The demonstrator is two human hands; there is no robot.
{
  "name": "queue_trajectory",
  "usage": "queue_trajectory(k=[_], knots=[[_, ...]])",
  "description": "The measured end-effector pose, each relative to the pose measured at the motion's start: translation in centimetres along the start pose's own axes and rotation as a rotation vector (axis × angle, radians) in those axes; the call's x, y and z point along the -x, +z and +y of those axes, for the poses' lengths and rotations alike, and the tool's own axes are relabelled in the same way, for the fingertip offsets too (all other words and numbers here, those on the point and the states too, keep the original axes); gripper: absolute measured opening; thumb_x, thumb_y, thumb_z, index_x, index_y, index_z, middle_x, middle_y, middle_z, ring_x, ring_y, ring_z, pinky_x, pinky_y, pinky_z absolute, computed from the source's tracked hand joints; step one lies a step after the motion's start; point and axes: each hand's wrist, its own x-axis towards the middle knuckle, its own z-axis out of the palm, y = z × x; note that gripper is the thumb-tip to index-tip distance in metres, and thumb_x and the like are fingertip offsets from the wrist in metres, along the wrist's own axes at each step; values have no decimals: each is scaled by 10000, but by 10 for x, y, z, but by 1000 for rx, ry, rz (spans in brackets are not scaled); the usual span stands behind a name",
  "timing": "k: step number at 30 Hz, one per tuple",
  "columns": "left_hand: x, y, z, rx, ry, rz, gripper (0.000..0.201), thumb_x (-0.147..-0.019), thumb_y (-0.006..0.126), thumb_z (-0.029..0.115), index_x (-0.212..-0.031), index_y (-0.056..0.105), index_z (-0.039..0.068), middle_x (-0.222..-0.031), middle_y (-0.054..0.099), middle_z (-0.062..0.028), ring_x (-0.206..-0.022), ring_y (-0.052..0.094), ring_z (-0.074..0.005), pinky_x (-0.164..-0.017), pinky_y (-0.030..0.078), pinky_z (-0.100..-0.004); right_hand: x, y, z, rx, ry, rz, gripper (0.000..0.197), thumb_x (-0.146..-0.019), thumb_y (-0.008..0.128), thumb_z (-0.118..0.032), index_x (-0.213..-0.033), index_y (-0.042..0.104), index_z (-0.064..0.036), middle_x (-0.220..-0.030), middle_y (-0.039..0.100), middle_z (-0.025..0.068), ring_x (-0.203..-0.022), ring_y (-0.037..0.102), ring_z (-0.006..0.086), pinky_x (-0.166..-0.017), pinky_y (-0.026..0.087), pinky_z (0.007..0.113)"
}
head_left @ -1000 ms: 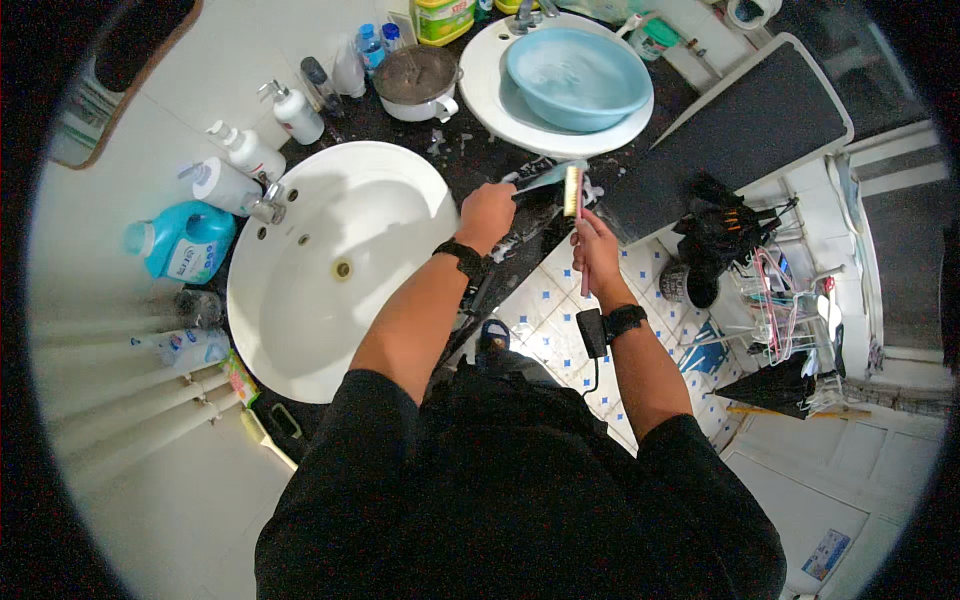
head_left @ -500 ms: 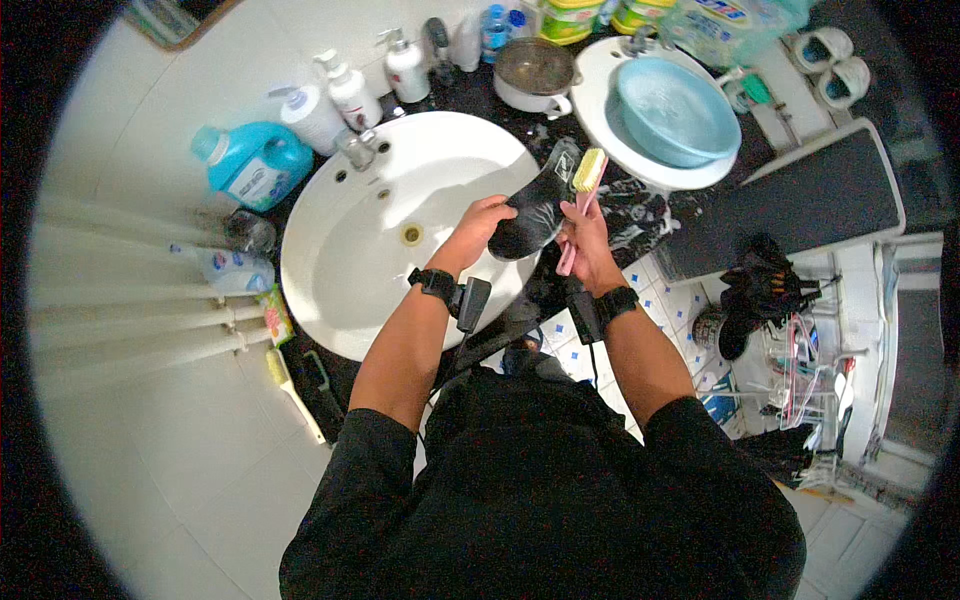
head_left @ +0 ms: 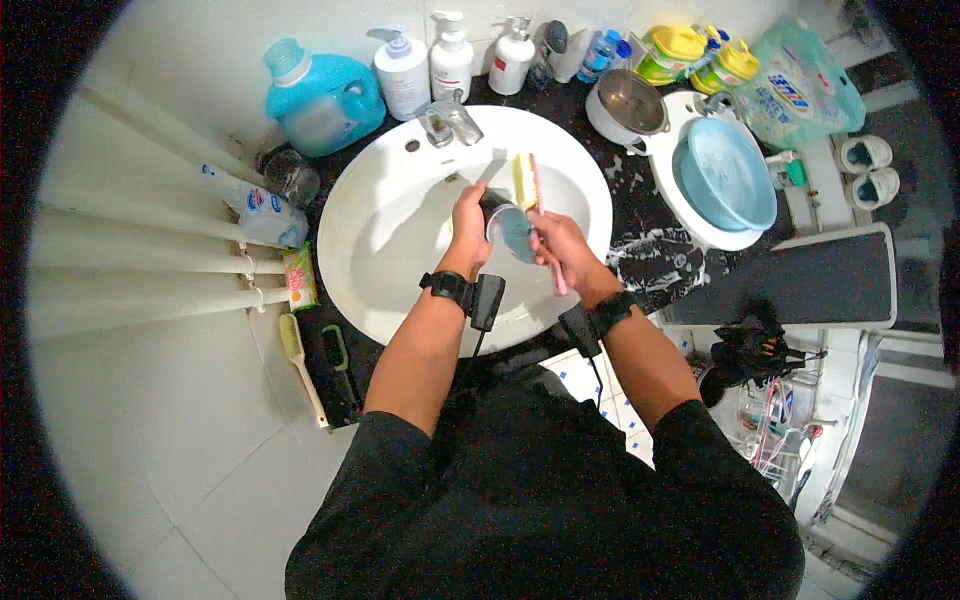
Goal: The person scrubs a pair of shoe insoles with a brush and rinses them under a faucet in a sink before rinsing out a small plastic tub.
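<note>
Holds one dark item (head_left: 512, 232), kind unclear, with a pale grey-blue face, over the first sink (head_left: 395, 265), left fingers (head_left: 468, 212) curled tight on its side and right fingers (head_left: 546, 237) closed around one pink-handled brush (head_left: 537, 197). Beyond the fingers, includes three white pump bottles (head_left: 452, 65) and one blue jug (head_left: 325, 105); to their right, one white pot (head_left: 612, 124) and a second sink (head_left: 663, 160), carrying one blue tub (head_left: 700, 202) with water inside. Leaves the first sink's rim near right of the fingers, well apart left, with suds on the bench (head_left: 628, 200) past that right rim.
</note>
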Motion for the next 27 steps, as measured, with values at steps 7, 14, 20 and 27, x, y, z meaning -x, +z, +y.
queue_trajectory(k=[7,14,20,27], knots=[[-3,-23,17,-344,-98,215,432,-938,447,395,-1023,552,-15,-873,592,-74,-739,571,-180,-666,479,-323,-89,26,-76,111,-284,-23,367,-855,493,-101,-1215,452,-42,-1013,601,80,-417,335,62,-446,394,218],[0,-52,47,-246,-180,-72,255,-922,505,181,-1080,565,-10,-959,618,-102,-822,596,-188,-737,495,-333,-162,66,-104,-46,-376,-284,453,-800,461,-27,-1252,459,-48,-1097,581,30,-779,565,122,-716,477,244],[-12,-38,53,-216,-79,-68,237,-872,581,156,-1020,548,-26,-915,595,-93,-792,575,-169,-703,478,-325,-154,44,-81,-103,-402,-248,461,-796,455,-70,-1253,432,-17,-1076,581,47,-677,465,110,-625,413,231],[-34,-36,26,-329,59,-98,236,-837,623,142,-1006,565,-12,-885,601,-60,-787,557,-137,-728,451,-286,-78,27,-48,145,-404,180,423,-887,534,-197,-1254,430,-13,-925,638,70,-428,334,38,-423,376,219]])
